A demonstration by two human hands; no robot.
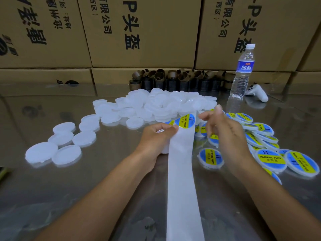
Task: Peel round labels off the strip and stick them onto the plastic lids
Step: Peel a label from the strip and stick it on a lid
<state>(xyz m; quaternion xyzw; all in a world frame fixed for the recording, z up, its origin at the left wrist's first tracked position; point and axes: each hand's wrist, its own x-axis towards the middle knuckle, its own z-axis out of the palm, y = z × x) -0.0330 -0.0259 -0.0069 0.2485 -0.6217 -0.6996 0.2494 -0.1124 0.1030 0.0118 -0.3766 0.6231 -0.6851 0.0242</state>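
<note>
The person's left hand and right hand are bare. The left forearm and right forearm are uncovered right down to the lower edge of the view. The visible fingernails look short and plain, and blur softens the right fingertips.

We are in a warehouse packing area — printed cardboard cartons stacked as a wall. A steel counter carries heaped plastic lids — bulk piecework.

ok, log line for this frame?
step: peel | left hand: grips strip | right hand: fingers spread beside label | labelled lids: right of strip | blank lids: left, behind
</note>
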